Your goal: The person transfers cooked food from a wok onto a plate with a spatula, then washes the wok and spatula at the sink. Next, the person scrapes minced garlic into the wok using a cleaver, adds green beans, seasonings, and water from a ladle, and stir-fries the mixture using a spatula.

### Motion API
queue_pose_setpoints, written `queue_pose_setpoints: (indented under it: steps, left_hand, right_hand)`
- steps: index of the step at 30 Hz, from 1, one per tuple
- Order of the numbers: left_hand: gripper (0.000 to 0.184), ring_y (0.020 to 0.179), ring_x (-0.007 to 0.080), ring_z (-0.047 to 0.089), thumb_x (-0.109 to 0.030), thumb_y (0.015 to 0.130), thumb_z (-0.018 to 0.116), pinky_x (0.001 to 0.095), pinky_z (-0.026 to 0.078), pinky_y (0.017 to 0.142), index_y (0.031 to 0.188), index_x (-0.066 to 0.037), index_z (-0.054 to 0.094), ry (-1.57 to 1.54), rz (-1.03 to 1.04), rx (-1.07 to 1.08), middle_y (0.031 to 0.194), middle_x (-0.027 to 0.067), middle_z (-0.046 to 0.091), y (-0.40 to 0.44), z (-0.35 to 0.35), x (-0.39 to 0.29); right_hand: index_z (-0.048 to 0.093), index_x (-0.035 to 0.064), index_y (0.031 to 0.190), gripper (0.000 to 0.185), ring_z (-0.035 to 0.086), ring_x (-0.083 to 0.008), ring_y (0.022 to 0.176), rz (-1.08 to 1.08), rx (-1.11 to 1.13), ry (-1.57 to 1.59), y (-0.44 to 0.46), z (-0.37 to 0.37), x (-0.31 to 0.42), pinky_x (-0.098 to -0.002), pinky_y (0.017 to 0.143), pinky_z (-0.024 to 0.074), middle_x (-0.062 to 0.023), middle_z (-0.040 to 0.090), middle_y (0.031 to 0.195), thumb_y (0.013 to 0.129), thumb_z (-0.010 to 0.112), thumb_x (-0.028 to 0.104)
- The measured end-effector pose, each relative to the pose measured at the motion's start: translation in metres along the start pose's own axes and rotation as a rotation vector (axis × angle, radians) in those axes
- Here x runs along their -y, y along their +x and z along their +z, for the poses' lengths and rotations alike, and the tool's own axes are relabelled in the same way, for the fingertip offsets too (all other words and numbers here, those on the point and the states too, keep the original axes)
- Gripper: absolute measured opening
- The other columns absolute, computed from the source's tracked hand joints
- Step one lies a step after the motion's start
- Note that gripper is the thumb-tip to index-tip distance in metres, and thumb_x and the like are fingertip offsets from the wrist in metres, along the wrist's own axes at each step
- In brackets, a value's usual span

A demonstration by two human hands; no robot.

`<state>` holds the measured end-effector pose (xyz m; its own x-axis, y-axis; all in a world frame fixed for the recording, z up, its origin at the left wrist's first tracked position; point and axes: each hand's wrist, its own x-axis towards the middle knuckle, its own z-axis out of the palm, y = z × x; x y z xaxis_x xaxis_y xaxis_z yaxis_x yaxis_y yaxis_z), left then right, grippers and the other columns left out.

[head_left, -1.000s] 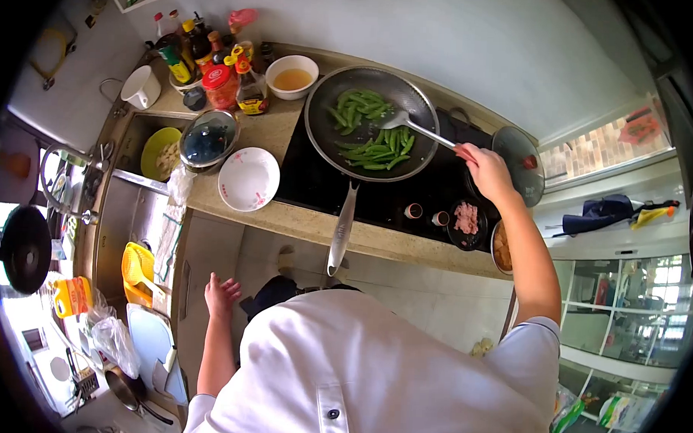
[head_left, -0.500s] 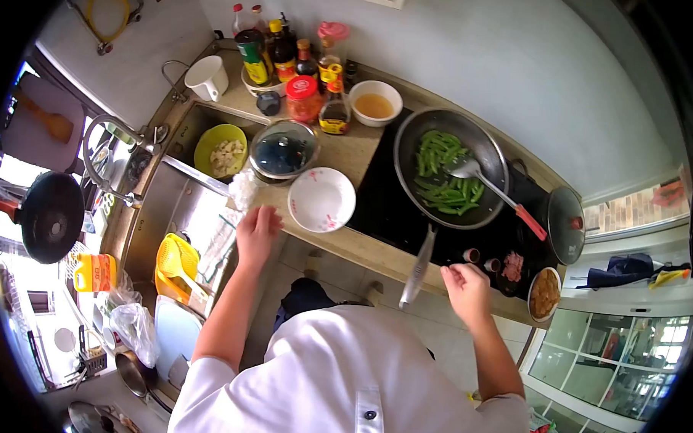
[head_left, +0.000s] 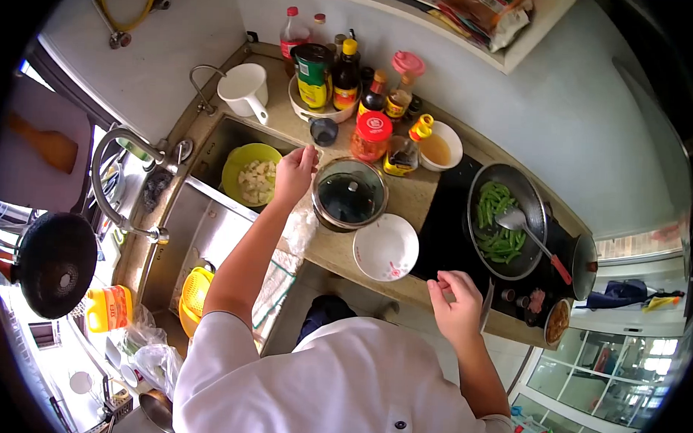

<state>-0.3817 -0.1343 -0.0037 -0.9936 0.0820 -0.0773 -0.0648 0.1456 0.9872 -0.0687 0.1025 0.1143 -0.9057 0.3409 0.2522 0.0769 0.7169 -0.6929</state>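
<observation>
I see the left hand point(head_left: 296, 175) curled near the glass-lidded pot point(head_left: 350, 197) on the counter point(head_left: 417, 194), its grip unclear to me; the right hand point(head_left: 456, 303) is slack, empty. The lid point(head_left: 336, 192) looks fragile, slippery: I'd pinch its knob point(head_left: 353, 186).

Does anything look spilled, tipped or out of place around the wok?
Nothing stands out: the green pods lie inside the round grey metal wok, and the metal spatula with the red handle rests in it. I see no spill.
</observation>
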Motion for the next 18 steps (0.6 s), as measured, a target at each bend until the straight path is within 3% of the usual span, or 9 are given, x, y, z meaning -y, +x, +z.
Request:
queue_pose_setpoints:
  steps: [4, 7, 10, 11, 12, 14, 16, 18]
  left_hand:
    - [0.04, 0.06, 0.0106, 0.059, -0.033, 0.099, 0.059, 0.0272, 0.049, 0.057, 0.095, 0.005, 0.071, 0.091, 0.138, -0.09, 0.068, 0.0047, 0.065, 0.045, -0.02, 0.013]
    - [0.04, 0.048, 0.0116, 0.052, -0.035, 0.098, 0.06, 0.0274, 0.041, 0.044, 0.08, 0.001, 0.065, -0.278, -0.131, -0.303, 0.063, 0.0033, 0.059, 0.078, -0.041, 0.034]
    - [0.048, 0.047, 0.014, 0.052, -0.046, 0.095, 0.063, 0.0306, 0.042, 0.044, 0.078, -0.001, 0.061, -0.118, -0.262, -0.526, 0.06, 0.0023, 0.055, 0.114, -0.065, 0.042]
    - [0.053, 0.045, 0.0164, 0.051, -0.052, 0.093, 0.063, 0.0323, 0.043, 0.043, 0.081, 0.0, 0.061, -0.211, -0.27, -0.498, 0.057, 0.0021, 0.052, 0.129, -0.068, 0.052]
    - [0.056, 0.058, 0.0211, 0.06, -0.055, 0.091, 0.065, 0.0344, 0.049, 0.051, 0.098, 0.0, 0.059, -0.428, -0.351, -0.318, 0.071, 0.0073, 0.057, 0.149, -0.078, 0.067]
    - [0.067, 0.077, 0.0274, 0.065, -0.057, 0.09, 0.066, 0.0388, 0.054, 0.064, 0.127, -0.003, 0.048, -0.698, -0.51, -0.203, 0.092, 0.0136, 0.059, 0.169, -0.079, 0.067]
    - [0.091, 0.089, 0.0312, 0.066, -0.053, 0.088, 0.071, 0.0408, 0.055, 0.072, 0.15, -0.01, 0.019, -0.891, -0.524, -0.081, 0.106, 0.0177, 0.059, 0.181, -0.079, 0.069]
    - [0.082, 0.09, 0.0309, 0.065, -0.051, 0.088, 0.072, 0.0396, 0.054, 0.072, 0.142, -0.008, 0.029, -0.837, -0.512, -0.124, 0.102, 0.0164, 0.059, 0.188, -0.073, 0.07]
  right_hand:
    - [0.068, -0.0038, 0.098, 0.019, 0.067, -0.021, 0.072, 0.064, -0.037, -0.05, -0.002, -0.005, -0.001, -0.0299, 0.067, 0.0543, -0.013, 0.068, 0.091, 0.082, 0.076, 0.005]
    - [0.068, -0.0045, 0.095, 0.016, 0.066, -0.0184, 0.07, 0.123, -0.097, -0.025, -0.009, -0.012, -0.008, -0.0278, 0.065, 0.053, -0.0119, 0.067, 0.089, 0.083, 0.076, 0.003]
    - [0.069, -0.0047, 0.095, 0.015, 0.064, -0.0178, 0.068, 0.156, -0.133, -0.063, -0.018, -0.015, -0.018, -0.0273, 0.063, 0.0517, -0.0121, 0.067, 0.087, 0.083, 0.075, 0.002]
    - [0.069, -0.0048, 0.093, 0.014, 0.063, -0.0174, 0.066, 0.142, -0.157, -0.062, -0.021, -0.013, -0.023, -0.0272, 0.061, 0.0506, -0.0121, 0.067, 0.086, 0.083, 0.075, 0.002]
    - [0.069, -0.0048, 0.093, 0.014, 0.063, -0.0174, 0.066, 0.146, -0.166, -0.066, -0.021, -0.013, -0.021, -0.0272, 0.061, 0.0506, -0.0121, 0.067, 0.086, 0.083, 0.075, 0.002]
    - [0.069, -0.0048, 0.093, 0.013, 0.063, -0.0175, 0.065, 0.184, -0.174, -0.072, -0.023, -0.014, -0.015, -0.0274, 0.061, 0.0506, -0.0121, 0.067, 0.085, 0.083, 0.075, 0.002]
    - [0.069, -0.0049, 0.093, 0.013, 0.063, -0.0176, 0.065, 0.195, -0.184, -0.087, -0.023, -0.015, -0.012, -0.0274, 0.061, 0.0506, -0.0121, 0.067, 0.084, 0.083, 0.075, 0.002]
    - [0.069, -0.0049, 0.093, 0.013, 0.063, -0.0177, 0.065, 0.208, -0.193, -0.102, -0.024, -0.018, -0.009, -0.0274, 0.061, 0.0505, -0.0121, 0.067, 0.084, 0.084, 0.075, 0.002]
